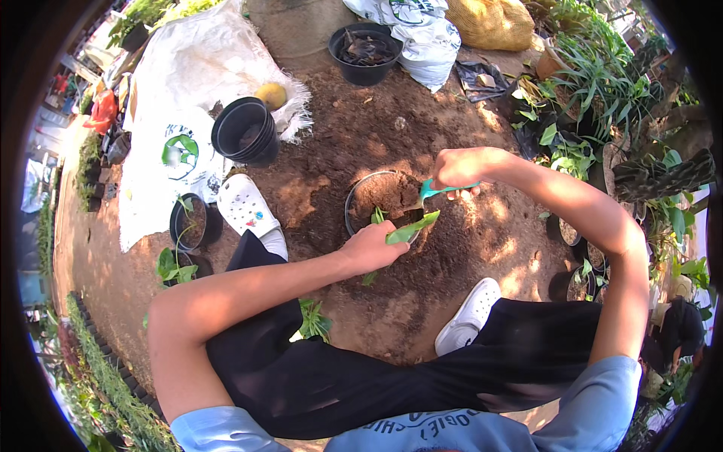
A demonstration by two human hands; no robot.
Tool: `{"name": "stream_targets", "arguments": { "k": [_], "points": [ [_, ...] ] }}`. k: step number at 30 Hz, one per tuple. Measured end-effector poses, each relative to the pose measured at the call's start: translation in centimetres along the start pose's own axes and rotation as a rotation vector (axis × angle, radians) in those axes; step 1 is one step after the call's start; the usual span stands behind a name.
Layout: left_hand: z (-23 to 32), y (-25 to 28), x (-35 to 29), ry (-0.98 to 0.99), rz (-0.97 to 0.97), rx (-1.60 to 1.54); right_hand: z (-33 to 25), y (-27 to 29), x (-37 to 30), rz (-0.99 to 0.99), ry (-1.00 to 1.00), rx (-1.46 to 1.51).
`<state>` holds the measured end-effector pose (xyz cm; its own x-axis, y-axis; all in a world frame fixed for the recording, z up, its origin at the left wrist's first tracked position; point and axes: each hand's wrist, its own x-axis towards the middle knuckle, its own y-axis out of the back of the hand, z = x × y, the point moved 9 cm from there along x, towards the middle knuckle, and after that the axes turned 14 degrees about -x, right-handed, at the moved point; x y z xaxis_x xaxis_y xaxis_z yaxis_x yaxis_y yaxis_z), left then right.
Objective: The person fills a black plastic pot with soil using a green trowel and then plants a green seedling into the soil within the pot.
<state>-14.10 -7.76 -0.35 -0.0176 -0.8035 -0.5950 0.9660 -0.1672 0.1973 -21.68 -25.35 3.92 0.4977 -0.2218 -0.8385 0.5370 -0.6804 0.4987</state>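
Note:
Between my feet stands a round pot (349, 212) holding brown soil (380, 192). My left hand (373, 247) is closed at the pot's near side around a plant (413, 227) with broad green leaves; its lower part is hidden by the hand. Just right of the pot, my right hand (461, 170) grips the teal handle of a trowel (432, 188). The trowel's blade reaches over the pot's right rim and is partly covered with soil. Loose dark soil (324, 166) lies spread on the ground around the pot.
Stacked black pots (260, 143) and a yellowish round fruit (272, 95) sit by a white sack (196, 60). A black tub (365, 71) of dark scraps stands beyond, near white bags (429, 56) and a yellow sack (493, 22). Potted plants (595, 83) line the right.

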Motion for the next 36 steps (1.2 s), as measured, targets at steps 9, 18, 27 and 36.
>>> {"name": "stream_targets", "arguments": {
  "k": [9,18,27,36],
  "points": [
    [0.2,-0.4,0.5,0.024,-0.020,-0.102,-2.2,4.0,-5.6,0.048,-0.137,-0.255],
    [-0.2,-0.1,0.2,0.051,-0.023,-0.106,2.6,5.7,-9.4,0.316,-0.105,-0.240],
    [-0.4,0.0,0.0,0.055,-0.048,-0.149,1.7,3.4,-8.6,0.474,0.083,-0.166],
    [-0.5,1.8,0.8,0.173,-0.032,-0.516,8.7,-4.4,-4.9,0.509,0.197,0.328]
  ]
}}
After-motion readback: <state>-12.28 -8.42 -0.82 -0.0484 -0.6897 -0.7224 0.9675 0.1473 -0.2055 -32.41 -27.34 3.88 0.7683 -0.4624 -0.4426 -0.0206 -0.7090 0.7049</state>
